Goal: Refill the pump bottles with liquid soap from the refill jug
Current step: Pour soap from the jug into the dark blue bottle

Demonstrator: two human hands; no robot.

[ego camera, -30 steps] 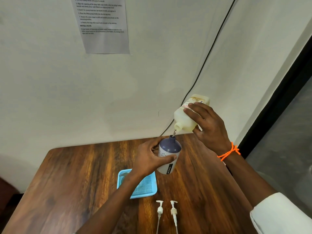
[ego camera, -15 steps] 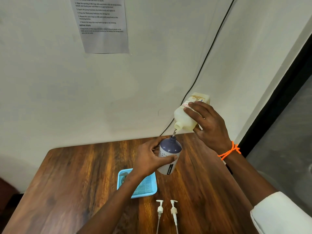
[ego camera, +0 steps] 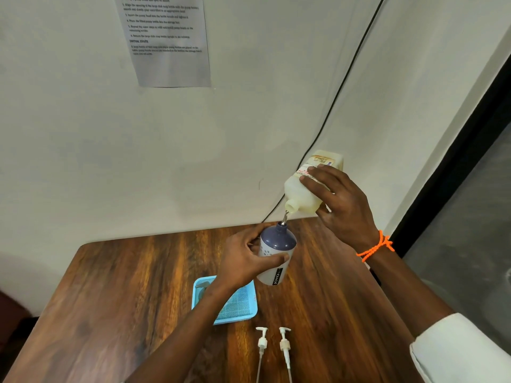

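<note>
The right hand (ego camera: 341,207) is wrapped around the refill jug (ego camera: 309,189), which is tipped mouth-down above the far edge of the wooden table (ego camera: 110,299). A thin stream of soap (ego camera: 285,217) runs from its spout into the neck of the pump bottle (ego camera: 276,252) just below. The left hand (ego camera: 243,261) grips that bottle, thumb across its front and fingers curled round the back, holding it tilted and lifted off the table. Nearer, a light blue basket (ego camera: 243,308) sits on the table, partly hidden by the left forearm. Two white pump heads (ego camera: 273,346) lie side by side to its near right, tubes pointing toward the near edge. An orange thread bracelet (ego camera: 376,247) circles the right wrist.
</note>
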